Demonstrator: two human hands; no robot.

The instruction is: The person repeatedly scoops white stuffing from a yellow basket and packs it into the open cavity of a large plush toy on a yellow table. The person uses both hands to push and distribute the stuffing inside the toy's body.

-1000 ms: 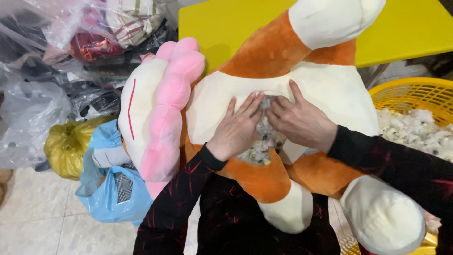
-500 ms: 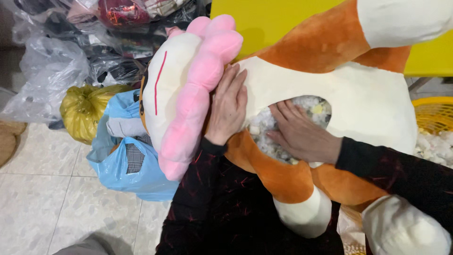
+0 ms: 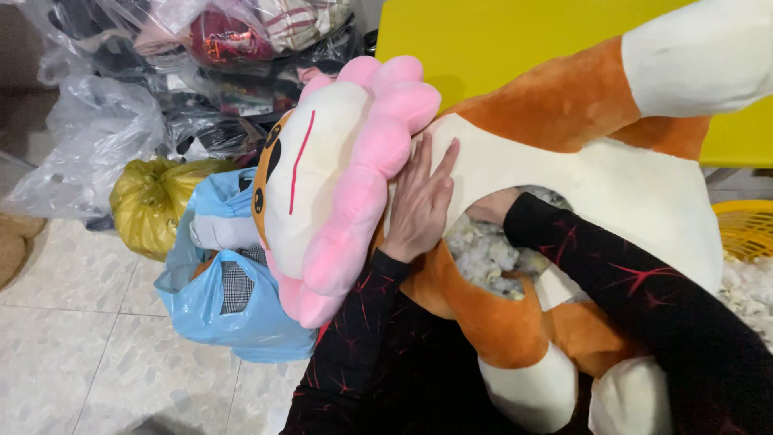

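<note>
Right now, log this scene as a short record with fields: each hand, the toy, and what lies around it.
left hand: flat on the cream chest of the plush toy, beside its pink mane
right hand: mostly hidden, pushed into the belly opening
plush toy: large, orange and cream, lying across the person's lap
stuffing: pale scraps showing in the opening
yellow basket: at the right edge, holding more scraps
blue bag: on the tiled floor, left of the toy
yellow table: behind the toy
</note>
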